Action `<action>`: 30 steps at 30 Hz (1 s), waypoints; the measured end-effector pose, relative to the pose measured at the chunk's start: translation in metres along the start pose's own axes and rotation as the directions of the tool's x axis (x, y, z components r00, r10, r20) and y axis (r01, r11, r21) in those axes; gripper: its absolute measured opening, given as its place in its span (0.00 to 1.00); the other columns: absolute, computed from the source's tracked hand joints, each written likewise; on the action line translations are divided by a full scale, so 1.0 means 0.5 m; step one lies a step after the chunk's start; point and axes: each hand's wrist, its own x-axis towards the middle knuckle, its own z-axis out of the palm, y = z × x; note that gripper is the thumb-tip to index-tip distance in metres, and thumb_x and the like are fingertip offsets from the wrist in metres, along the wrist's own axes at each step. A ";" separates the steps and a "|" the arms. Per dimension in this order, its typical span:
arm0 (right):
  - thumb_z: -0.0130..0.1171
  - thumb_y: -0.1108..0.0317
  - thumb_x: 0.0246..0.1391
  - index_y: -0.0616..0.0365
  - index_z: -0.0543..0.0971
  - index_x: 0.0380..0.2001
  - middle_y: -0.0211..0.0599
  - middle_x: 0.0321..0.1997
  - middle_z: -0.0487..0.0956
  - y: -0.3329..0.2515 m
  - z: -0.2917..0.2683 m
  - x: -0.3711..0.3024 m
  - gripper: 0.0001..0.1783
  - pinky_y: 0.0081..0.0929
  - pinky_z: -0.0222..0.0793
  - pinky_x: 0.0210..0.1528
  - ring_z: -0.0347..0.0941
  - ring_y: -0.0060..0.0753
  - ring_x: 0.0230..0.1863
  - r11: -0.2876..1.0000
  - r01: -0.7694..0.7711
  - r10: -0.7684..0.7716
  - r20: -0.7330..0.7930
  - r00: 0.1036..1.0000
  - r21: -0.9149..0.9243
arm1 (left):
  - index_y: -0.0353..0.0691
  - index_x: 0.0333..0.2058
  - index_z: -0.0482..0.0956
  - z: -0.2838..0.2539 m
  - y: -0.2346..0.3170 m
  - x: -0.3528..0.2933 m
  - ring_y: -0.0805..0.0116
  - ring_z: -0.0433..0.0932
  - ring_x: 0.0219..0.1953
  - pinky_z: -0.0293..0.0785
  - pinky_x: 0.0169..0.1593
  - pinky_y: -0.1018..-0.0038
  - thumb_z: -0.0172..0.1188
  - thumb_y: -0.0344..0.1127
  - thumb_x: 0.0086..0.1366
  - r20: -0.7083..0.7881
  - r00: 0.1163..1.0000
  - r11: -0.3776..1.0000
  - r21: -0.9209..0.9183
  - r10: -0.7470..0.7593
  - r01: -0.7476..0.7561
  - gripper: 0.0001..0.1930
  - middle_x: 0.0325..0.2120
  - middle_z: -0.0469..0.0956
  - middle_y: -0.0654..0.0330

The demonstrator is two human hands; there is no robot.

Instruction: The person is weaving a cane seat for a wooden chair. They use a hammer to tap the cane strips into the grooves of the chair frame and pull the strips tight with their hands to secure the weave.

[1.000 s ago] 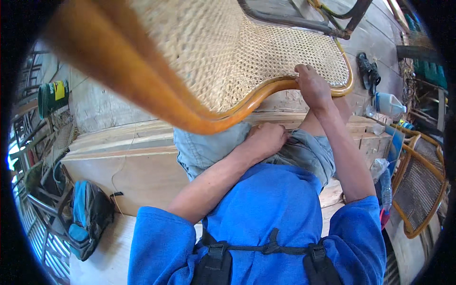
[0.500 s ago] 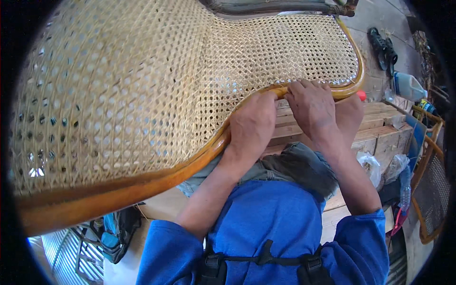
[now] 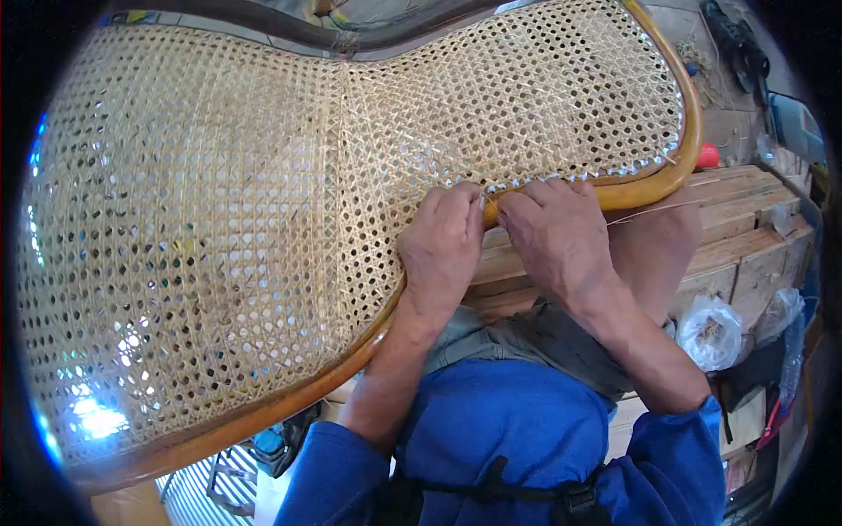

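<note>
A large woven cane panel spans two sections that meet at a bend, edged by a varnished amber wooden frame. Along its near rim my two hands work close together. My left hand lies over the cane's edge, fingers curled and pinched; what they hold is hidden. My right hand bends over the frame just beside it, its fingers closed on the rim. A thin cane strand trails rightward from beside the right hand; whether the hand holds it cannot be told.
Stacked wooden planks lie below the frame at right, with a clear plastic bag nearby. A red round object shows past the frame. Dark sandals and a blue-and-white container are at far right.
The cane panel has shifted and tilted, showing more of its left section and bend. My left hand has moved from the frame onto the cane's edge; the right hand has come down slightly.
</note>
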 end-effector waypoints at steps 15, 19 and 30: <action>0.53 0.66 0.39 0.50 0.73 0.22 0.29 0.25 0.71 0.009 -0.012 0.000 0.03 0.35 0.58 0.40 0.67 0.34 0.35 0.998 -0.068 0.067 0.032 0.997 0.015 | 0.38 0.34 0.73 0.003 -0.001 -0.008 0.62 0.70 0.24 0.67 0.29 0.70 0.58 0.23 0.54 0.033 0.999 0.998 0.036 0.043 -0.044 0.08 0.24 0.70 0.56; 0.52 0.66 0.39 0.50 0.74 0.22 0.29 0.25 0.71 0.011 -0.010 0.009 0.04 0.35 0.58 0.40 0.68 0.33 0.35 0.997 -0.069 0.069 0.030 0.997 0.023 | 0.39 0.33 0.75 0.004 0.003 -0.007 0.64 0.69 0.24 0.67 0.28 0.70 0.59 0.22 0.54 0.035 0.999 0.999 0.031 0.036 -0.037 0.07 0.24 0.70 0.57; 0.54 0.65 0.37 0.50 0.76 0.20 0.30 0.23 0.71 0.028 -0.027 -0.001 0.04 0.36 0.59 0.43 0.67 0.33 0.34 0.990 0.062 -0.073 0.084 0.994 0.124 | 0.38 0.32 0.77 0.005 0.005 -0.005 0.65 0.69 0.24 0.67 0.27 0.73 0.60 0.22 0.53 0.039 0.999 0.998 0.055 0.002 -0.004 0.07 0.23 0.72 0.58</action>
